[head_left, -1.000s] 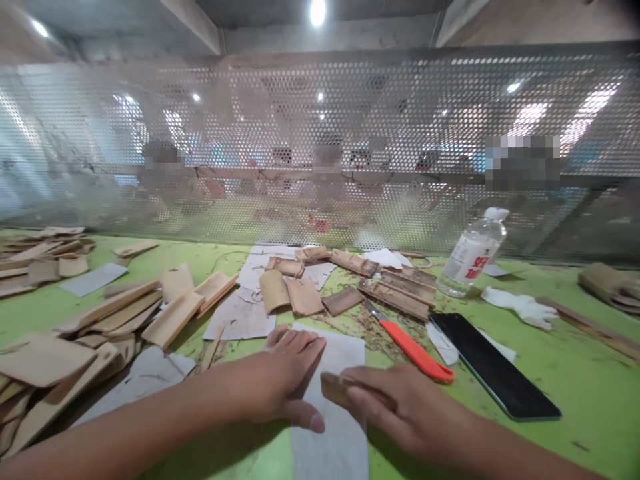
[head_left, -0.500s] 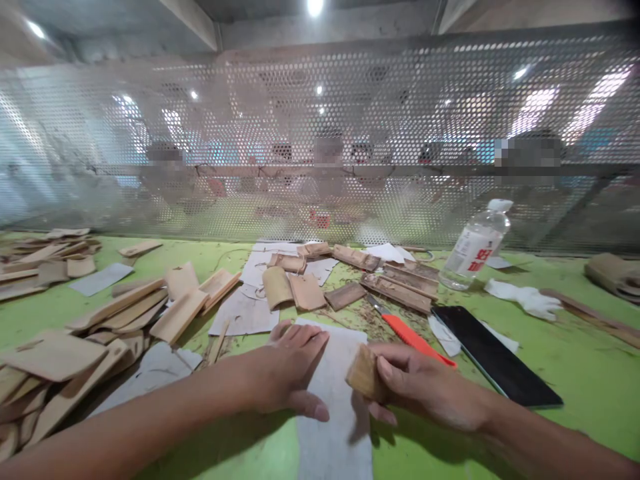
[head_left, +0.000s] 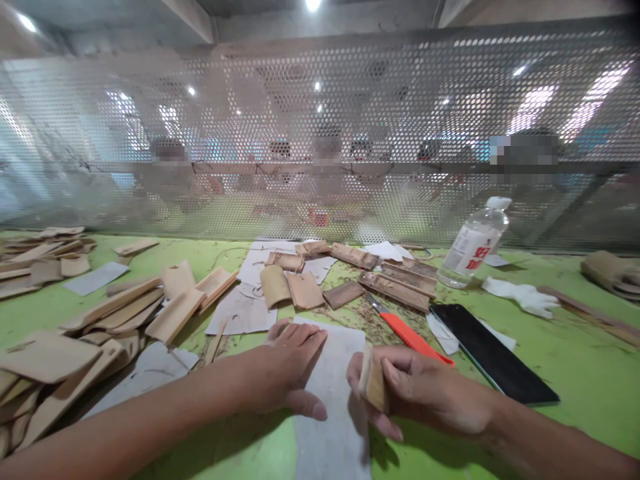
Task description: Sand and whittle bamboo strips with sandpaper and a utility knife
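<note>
Right hand has a small wood piece clamped between thumb and fingers, tilted up above the right edge of a paper strip. Broad face turned mostly sideways, so its full outline can't be read; fingers cover part of the far side and lower end. Can't tell if the lower fingers touch the strip.

Left hand lies palm down on the strip, fingers close together, thumb spread away, nothing gripped. Palm underside hidden. Strip runs off the bottom of frame; both forearms cut off too.

Orange-handled knife just beyond the right hand, handle end partly masked by it. Phone right of that, screen dark, covering part of a white scrap. Clear bottle behind, label only partly legible.

Wood pile on the tabletop at left is cropped by the frame edge; lower pieces buried, can't count. Behind the perforated panel: blurred shapes, some pixelated, details not readable.
</note>
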